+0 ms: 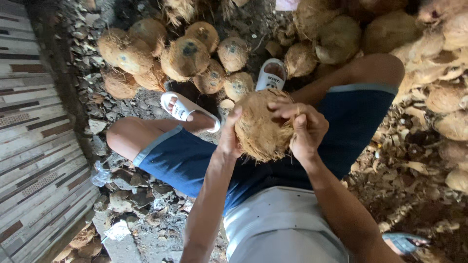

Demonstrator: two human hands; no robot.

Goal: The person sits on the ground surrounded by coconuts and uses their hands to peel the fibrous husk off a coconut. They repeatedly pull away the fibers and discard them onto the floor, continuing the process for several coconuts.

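Ground: dirt floor (161, 234) strewn with dry brown husk scraps, running from lower left to the right edge of the frame.
Wall: striped tiled wall surface (34, 146) along the left edge.
Stock pile: heap of round, brown, fibrous husked coconuts (185, 56) across the upper centre; paler husk pieces (438, 63) piled at upper right.
Person: seated, legs apart, dark blue shorts (185, 156) and a pale grey shirt (278, 229) at lower centre; white slide sandals (187, 109) on both feet, just below the pile.
Work piece: one round, tan, hairy-fibred coconut (261, 129) at frame centre, held up between the knees, clear of the floor.
Axis: the nut looks slightly longer along a line from upper right to lower left; not sure of this, as the hands cover part of it.
Left hand (229, 134): on the nut's left side, palm against the shell, thumb up over the top edge; fingers wrapped around it, cupping and steadying.
Right hand (304, 129): on the nut's upper right, fingers (287, 108) curled shut on the fibres at the top surface.
Key relation: nut lies directly between the two hands, touching both; right-hand fingers sit on top, left hand bears it from the side. Neither hand is nearer.
Minor: a blue sandal (404, 241) at lower right.
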